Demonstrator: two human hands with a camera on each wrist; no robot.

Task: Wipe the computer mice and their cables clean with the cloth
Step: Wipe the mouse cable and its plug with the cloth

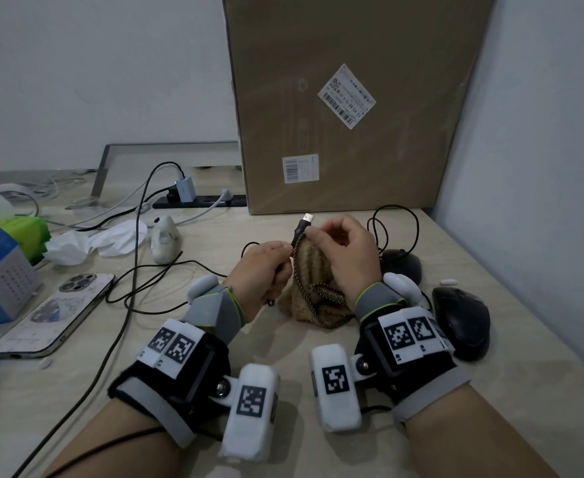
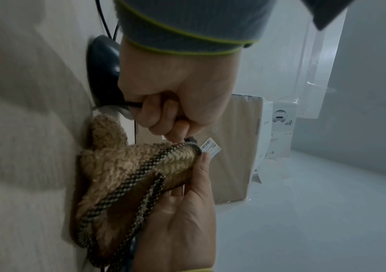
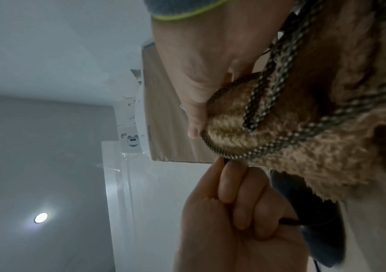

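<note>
Cloth [image 1: 313,270] fuzzy tan, right hand [image 1: 347,253] pinching | left hand [image 1: 261,274] fingers gripping thin cable [image 1: 299,232]

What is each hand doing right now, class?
Left hand: closed, pinching the cable.
Right hand: closed, gripping the cloth around the cable near its plug.

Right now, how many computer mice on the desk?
3. One black mouse behind the right hand, a second black mouse at the desk's right edge, and a white mouse left of center. More may be hidden in the left clutter.
</note>
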